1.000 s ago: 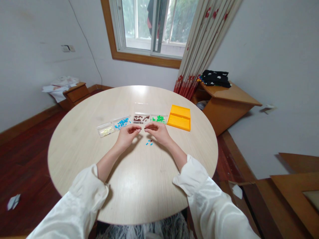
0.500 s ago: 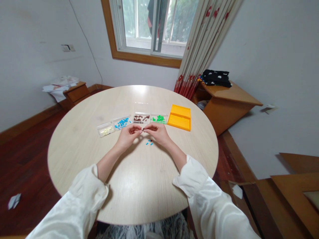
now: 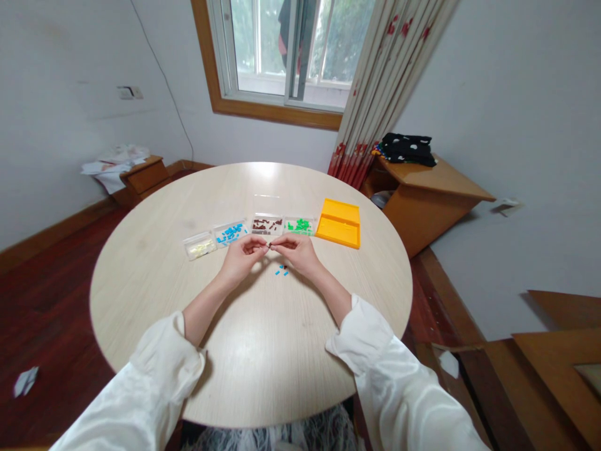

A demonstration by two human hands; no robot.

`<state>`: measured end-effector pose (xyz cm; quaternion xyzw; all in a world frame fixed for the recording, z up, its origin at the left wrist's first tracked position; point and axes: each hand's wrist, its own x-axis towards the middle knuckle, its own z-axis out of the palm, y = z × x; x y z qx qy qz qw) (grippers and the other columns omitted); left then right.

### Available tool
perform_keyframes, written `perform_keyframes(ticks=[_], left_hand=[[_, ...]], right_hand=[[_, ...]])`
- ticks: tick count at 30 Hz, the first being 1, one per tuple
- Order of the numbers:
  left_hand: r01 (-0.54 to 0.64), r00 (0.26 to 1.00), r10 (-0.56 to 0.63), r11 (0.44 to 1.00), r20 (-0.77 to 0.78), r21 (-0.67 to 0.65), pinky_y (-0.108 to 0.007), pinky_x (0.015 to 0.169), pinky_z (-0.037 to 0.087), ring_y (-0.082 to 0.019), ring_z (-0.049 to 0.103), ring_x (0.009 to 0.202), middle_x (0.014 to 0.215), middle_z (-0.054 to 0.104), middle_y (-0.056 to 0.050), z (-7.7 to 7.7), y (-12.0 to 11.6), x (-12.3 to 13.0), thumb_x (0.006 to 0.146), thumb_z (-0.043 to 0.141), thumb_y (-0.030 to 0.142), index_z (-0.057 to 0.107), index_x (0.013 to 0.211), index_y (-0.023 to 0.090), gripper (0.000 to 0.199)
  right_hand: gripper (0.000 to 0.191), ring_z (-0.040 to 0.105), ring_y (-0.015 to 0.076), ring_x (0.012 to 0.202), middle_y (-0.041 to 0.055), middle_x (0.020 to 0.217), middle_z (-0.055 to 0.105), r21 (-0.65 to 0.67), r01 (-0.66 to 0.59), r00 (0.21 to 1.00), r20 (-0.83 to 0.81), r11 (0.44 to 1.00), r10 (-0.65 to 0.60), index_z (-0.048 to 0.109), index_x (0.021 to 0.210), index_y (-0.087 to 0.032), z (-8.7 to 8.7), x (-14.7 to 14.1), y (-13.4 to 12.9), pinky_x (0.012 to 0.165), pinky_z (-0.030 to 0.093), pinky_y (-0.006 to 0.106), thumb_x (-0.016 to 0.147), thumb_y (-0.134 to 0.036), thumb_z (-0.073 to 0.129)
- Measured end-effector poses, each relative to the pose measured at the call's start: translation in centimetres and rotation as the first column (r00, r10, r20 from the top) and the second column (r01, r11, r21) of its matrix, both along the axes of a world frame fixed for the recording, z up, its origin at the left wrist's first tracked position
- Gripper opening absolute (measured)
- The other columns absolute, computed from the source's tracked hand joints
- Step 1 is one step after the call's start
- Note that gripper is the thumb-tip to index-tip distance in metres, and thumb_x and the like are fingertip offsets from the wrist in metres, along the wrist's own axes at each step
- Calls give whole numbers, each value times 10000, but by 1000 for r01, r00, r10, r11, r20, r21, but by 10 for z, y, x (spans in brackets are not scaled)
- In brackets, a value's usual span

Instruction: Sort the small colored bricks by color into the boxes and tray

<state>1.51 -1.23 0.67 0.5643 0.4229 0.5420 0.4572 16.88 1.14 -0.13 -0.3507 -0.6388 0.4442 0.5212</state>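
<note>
Head view, and the gap is gone! A second ago left hand point(image 3: 241, 257) and right hand point(image 3: 299, 253) stand apart; now their fingertips meet, both pinched on a tiny dark bit point(image 3: 270, 245) just above the table point(image 3: 253, 351). One piece or two, I cannot tell. Nearer the body, loose blue bits point(image 3: 277, 272) lie beside a brown one point(image 3: 285, 267), unmoved. Beyond the hands, trays point(image 3: 194, 240) and yellow case point(image 3: 339, 233) hold their places.

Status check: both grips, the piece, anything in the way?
Left grip and right grip: pinched together. Tiny dark piece between them, detail too small to read. Loose blue pieces nearer the wearer, nothing seen blocking.
</note>
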Motion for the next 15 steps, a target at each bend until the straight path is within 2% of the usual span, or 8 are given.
perform_keyframes(ticks=[15], left_hand=[[-17,1000,17,1000,3,-5,-290,688,472,-139,586,678,726,650,-20,-4,2,-1,597,720,288,626,745,154,221]], right_hand=[[125,616,122,645,31,691,694,4,0,1000,-28,1000,0,710,682,-171,-1,-1,0,652,483,263,631,-285,726]])
